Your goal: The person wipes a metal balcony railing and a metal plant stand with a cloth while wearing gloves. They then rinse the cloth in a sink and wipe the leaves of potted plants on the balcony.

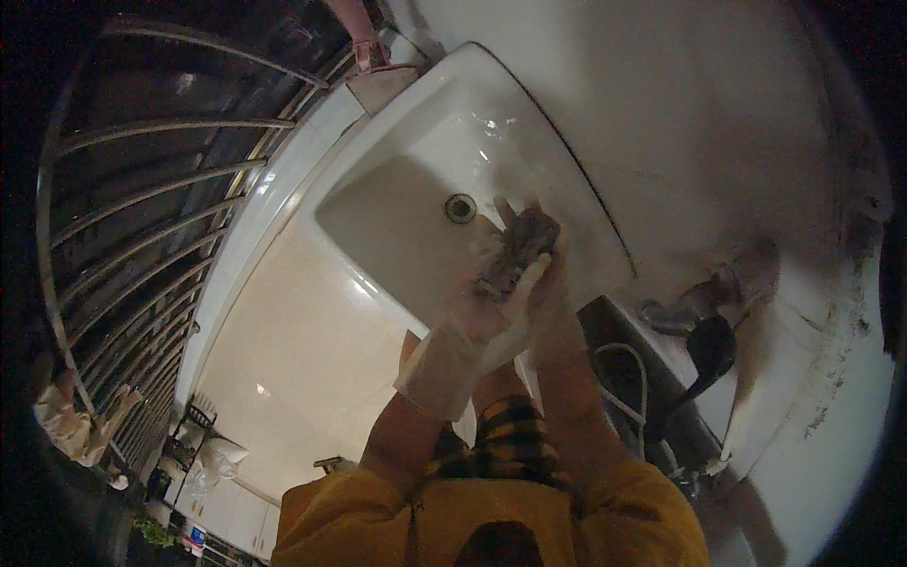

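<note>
Over the white ceramic sink (397, 212), a dark, mottled grey object (524, 244) is held between my two hands. Blur and dim light hide what it is. My left hand (475, 315) grips its near end, and a thin pale glove with a loose cuff covers that wrist. Around its right side wraps my right hand (549, 283), fingers partly hidden behind it. The round drain (460, 208) lies in the basin floor just beyond and to the left of the hands.
To the right, a tap (691, 305) with a dark part hangs above a dark recess holding a pale hose (641, 379). Metal bars (177, 127) line the left side. A pale counter (297, 368) adjoins the sink. A beige cloth-like item (382, 88) rests at the far corner.
</note>
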Motion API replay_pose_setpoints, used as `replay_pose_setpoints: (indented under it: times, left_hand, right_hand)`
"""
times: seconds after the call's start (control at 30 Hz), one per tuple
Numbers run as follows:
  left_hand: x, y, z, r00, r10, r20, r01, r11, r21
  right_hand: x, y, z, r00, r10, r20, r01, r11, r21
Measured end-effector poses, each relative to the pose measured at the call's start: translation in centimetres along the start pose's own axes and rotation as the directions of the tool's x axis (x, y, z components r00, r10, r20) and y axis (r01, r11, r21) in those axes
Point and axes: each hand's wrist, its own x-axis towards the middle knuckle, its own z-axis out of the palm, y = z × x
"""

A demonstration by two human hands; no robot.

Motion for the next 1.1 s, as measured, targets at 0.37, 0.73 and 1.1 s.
replay_pose_setpoints:
  times: [0.37, 0.73, 1.1]
  left_hand:
    - [10.0, -7.2, -9.1, 0.952, -0.301, -0.060, 0.186, 0.412, 0.892]
    - [6.5, -0.1, -5.4, 0.957, -0.284, -0.053, 0.258, 0.759, 0.597]
    - [2.1, -5.9, -1.6, 0.922, 0.366, -0.124, -0.366, 0.930, 0.024]
  right_hand:
    - [6.7, 2.1, -3.2, 0.955, -0.050, -0.294, -0.295, -0.012, -0.955]
    - [5.7, -1.7, -4.2, 0.939, 0.249, -0.237, -0.323, 0.875, -0.360]
    - [3.3, -3.0, 3.4, 0.955, 0.286, 0.076, -0.202, 0.818, -0.539]
